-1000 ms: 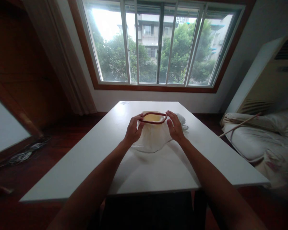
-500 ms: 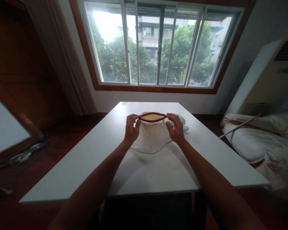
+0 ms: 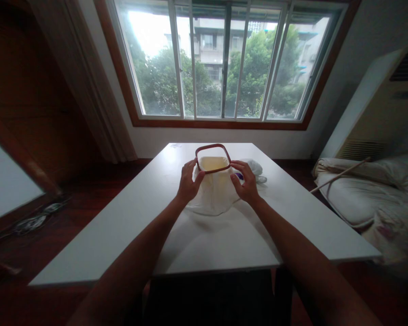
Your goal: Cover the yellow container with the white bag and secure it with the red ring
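A reddish-brown rounded-square ring (image 3: 213,171) is held tilted up by both my hands, its far side raised. My left hand (image 3: 189,181) grips its left side between thumb and fingers. On the right side, my right hand (image 3: 245,182) pinches it the same way. Below the ring stands a container with a pale yellow inside (image 3: 215,163), a thin white plastic bag (image 3: 212,197) draped over and around it. The bag's lower edge spreads on the white table (image 3: 122,226).
A crumpled whitish plastic bundle (image 3: 253,167) lies right of the container, with a small purple item (image 3: 238,175) beside it. Right of the table is a covered seat (image 3: 347,194) with a long stick (image 3: 340,175) across it. A window (image 3: 224,68) is ahead.
The ring has tipped from nearly flat to steeply tilted, its far edge now raised above the container. My hands stay on its sides, and the purple item has come into sight.
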The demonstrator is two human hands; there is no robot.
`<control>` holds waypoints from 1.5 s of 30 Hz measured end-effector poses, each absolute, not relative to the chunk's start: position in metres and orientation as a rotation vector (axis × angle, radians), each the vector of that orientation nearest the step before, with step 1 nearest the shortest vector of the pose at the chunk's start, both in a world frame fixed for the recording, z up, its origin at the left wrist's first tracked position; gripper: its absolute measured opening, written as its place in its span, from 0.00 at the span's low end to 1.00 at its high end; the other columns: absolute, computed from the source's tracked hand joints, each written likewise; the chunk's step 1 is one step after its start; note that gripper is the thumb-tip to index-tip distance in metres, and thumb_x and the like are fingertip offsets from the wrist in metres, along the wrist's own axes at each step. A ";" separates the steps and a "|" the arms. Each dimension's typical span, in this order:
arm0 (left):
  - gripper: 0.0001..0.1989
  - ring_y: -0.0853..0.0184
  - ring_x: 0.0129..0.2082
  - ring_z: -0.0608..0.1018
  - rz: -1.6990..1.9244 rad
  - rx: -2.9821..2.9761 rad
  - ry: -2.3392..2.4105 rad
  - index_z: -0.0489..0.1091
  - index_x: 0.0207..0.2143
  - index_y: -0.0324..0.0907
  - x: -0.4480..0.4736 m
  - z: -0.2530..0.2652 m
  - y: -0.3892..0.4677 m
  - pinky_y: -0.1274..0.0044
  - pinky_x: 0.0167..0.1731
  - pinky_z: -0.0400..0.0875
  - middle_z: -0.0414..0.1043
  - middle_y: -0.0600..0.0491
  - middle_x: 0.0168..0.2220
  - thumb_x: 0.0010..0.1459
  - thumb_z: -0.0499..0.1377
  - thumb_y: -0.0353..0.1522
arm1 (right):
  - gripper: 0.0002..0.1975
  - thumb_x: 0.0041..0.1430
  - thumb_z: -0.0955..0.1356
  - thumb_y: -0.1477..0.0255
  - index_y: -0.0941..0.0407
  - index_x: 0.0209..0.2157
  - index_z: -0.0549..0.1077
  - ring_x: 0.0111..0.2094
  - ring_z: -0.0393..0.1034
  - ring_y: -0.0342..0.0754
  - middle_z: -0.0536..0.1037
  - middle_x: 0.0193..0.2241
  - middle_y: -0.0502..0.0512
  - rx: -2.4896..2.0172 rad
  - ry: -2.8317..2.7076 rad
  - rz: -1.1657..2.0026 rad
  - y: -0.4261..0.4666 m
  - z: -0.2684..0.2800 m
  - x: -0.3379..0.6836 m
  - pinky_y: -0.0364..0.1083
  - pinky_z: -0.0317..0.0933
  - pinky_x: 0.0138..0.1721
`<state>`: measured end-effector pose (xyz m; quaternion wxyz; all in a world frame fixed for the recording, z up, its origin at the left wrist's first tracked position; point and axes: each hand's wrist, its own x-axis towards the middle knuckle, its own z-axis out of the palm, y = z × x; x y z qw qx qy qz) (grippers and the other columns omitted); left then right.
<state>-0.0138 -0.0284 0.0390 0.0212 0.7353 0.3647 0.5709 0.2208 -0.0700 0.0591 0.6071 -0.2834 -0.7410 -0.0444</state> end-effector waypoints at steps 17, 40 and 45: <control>0.25 0.57 0.63 0.64 1.655 2.297 1.108 0.59 0.63 0.46 -0.011 0.033 -0.026 0.60 0.58 0.65 0.61 0.43 0.63 0.66 0.52 0.42 | 0.22 0.67 0.62 0.60 0.51 0.59 0.65 0.61 0.62 0.56 0.68 0.59 0.61 -0.814 -1.752 0.059 -0.046 0.038 0.226 0.60 0.60 0.60; 0.25 0.55 0.62 0.67 1.706 2.044 0.962 0.63 0.60 0.45 -0.007 0.030 -0.025 0.60 0.57 0.68 0.61 0.43 0.63 0.64 0.56 0.43 | 0.19 0.64 0.65 0.63 0.49 0.56 0.69 0.57 0.65 0.54 0.70 0.56 0.60 -0.781 -1.715 0.115 -0.053 0.043 0.225 0.54 0.70 0.51; 0.24 0.56 0.61 0.67 1.711 2.013 0.956 0.63 0.59 0.46 -0.006 0.032 -0.026 0.61 0.55 0.69 0.62 0.43 0.63 0.63 0.56 0.44 | 0.21 0.64 0.66 0.63 0.50 0.57 0.68 0.60 0.63 0.55 0.68 0.59 0.61 -0.788 -1.728 0.145 -0.051 0.042 0.225 0.55 0.69 0.52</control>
